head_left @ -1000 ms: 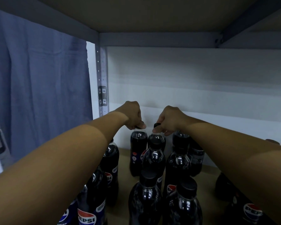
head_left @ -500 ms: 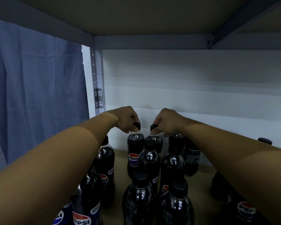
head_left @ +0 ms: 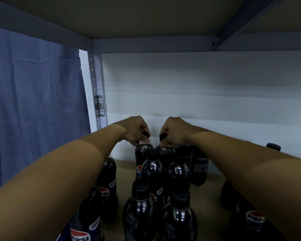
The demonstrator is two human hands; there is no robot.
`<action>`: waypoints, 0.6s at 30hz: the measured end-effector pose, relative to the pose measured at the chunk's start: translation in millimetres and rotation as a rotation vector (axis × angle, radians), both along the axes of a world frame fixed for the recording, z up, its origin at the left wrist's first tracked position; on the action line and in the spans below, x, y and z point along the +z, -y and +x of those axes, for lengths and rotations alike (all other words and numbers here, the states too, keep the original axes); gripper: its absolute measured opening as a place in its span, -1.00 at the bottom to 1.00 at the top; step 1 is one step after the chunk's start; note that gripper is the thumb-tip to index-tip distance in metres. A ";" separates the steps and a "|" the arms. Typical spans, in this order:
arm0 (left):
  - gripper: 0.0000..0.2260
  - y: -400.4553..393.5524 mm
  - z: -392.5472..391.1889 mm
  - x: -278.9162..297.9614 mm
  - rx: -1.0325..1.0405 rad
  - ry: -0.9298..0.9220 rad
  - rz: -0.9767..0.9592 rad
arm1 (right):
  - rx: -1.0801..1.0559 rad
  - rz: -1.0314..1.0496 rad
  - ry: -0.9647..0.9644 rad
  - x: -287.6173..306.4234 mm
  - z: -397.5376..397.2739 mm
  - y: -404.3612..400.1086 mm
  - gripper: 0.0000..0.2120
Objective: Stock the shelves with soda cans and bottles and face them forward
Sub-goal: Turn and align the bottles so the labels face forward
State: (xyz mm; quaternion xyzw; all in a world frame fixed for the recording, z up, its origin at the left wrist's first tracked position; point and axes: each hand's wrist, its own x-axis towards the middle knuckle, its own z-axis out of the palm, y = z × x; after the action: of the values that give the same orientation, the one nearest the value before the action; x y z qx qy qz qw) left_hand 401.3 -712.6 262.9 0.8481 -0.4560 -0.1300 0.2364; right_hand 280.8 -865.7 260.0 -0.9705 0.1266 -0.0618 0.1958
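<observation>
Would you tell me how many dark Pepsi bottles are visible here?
13, at least: eight dark plastic Pepsi bottles clustered centre, two beneath left arm, three beneath right arm; others may hide.

Bottles point(head_left: 152, 173) stand in rows on the shelf point(head_left: 210, 181), curtain point(head_left: 35, 108) to the left.

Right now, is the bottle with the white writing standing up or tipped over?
Standing up. The back-right bottle sits upright on the shelf, its top hidden behind the right hand.
</observation>
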 end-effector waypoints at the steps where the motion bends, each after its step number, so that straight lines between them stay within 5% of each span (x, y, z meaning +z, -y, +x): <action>1: -0.81 1.6 -2.1 -0.2 -0.006 -0.002 -0.003 | -0.007 -0.002 -0.004 0.1 -1.5 2.2 -0.77; 18: -0.78 32.0 -33.2 -0.8 -0.103 0.011 0.013 | -0.123 0.096 -0.066 6.4 -40.0 29.2 -0.61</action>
State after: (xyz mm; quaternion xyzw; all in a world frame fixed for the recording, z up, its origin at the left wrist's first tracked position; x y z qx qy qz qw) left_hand 368.1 -744.5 262.1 0.8257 -0.4995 -0.1405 0.2213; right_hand 240.8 -894.9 266.4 -0.9519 0.1952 -0.0358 0.2336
